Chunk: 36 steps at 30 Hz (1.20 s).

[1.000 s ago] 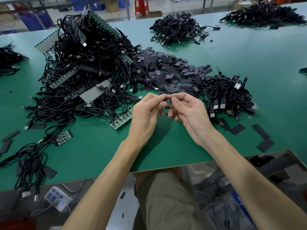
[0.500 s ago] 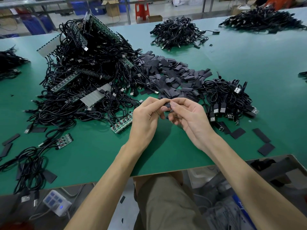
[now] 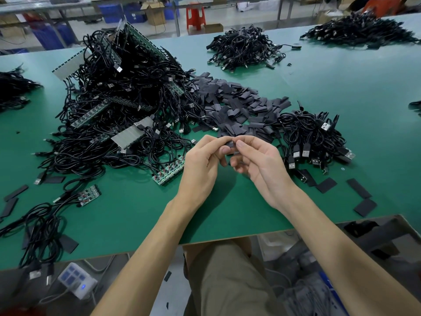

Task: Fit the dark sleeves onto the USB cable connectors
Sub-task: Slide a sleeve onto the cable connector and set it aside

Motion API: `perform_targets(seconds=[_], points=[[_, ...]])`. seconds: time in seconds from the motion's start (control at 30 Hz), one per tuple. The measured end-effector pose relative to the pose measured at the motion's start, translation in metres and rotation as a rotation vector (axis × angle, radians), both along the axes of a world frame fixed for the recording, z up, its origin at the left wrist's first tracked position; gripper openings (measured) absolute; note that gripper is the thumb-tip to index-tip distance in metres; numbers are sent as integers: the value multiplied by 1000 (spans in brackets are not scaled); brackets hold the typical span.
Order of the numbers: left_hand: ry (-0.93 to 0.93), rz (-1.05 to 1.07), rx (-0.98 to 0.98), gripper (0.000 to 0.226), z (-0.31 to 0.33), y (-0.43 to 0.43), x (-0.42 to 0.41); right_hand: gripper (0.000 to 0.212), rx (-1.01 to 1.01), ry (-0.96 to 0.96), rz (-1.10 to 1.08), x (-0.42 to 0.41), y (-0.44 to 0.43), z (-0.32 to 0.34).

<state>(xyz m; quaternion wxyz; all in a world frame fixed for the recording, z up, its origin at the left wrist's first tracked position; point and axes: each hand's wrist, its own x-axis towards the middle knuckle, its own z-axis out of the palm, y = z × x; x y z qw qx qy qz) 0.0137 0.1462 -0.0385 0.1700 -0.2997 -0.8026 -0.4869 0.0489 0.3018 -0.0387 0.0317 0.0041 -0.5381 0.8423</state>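
A small dark sleeve (image 3: pixel 230 144) is pinched between the fingertips of my left hand (image 3: pixel 202 165) and my right hand (image 3: pixel 259 165), raised a little above the green table (image 3: pixel 227 213). Most of the sleeve is hidden by my fingers, and I cannot tell whether a connector is inside it. Behind my hands lies a heap of loose dark sleeves (image 3: pixel 234 106). A big tangle of black USB cables with green circuit boards (image 3: pixel 123 106) fills the left. A smaller bundle of USB cables (image 3: pixel 312 137) lies to the right.
Loose flat sleeves (image 3: pixel 357 188) lie at the right near the table's front edge, others (image 3: pixel 13 197) at the left. More cable piles (image 3: pixel 246 49) sit at the back. A strip of small green boards (image 3: pixel 168 172) lies left of my left hand. A cardboard box (image 3: pixel 405 226) stands below the edge.
My hands stay together on the sleeve with only small finger shifts. The right hand's lower fingers have opened out slightly. The camera has tilted a little.
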Motion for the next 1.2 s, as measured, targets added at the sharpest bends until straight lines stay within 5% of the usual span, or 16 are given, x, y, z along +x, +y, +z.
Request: perform_targets(seconds=[0.27, 0.57, 0.77, 1.2], points=[[-8, -51, -21, 30, 0, 0, 0, 35, -11, 26, 3, 2, -2, 3], [-24, 35, -77, 33, -3, 2, -1, 31, -50, 23, -128, 2, -2, 3], [-71, 67, -47, 59, -5, 2, -2, 17, -31, 9, -156, 1, -2, 2], [-81, 83, -27, 62, 1, 1, 1, 18, 30, 25, -159, -1, -3, -1]])
